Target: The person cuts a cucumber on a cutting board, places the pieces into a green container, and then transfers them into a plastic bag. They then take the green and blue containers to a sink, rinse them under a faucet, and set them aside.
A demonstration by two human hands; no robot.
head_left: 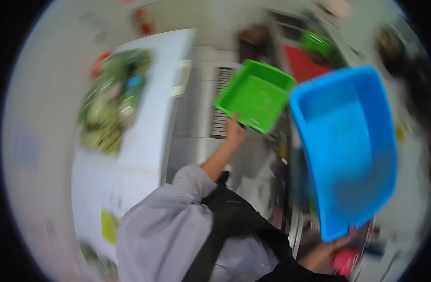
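Right, left hand (234, 132) grips a square green plastic tray (254, 94), right hand (343, 236) clamps a big blue plastic tub (344, 145) just beside it, both emptied, neither set down

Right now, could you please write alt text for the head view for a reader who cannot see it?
A person's left hand holds a green square tray by its edge while the right hand holds up a larger blue tub by its rim. The blurred fisheye picture also shows a white table with leafy greens at the left.
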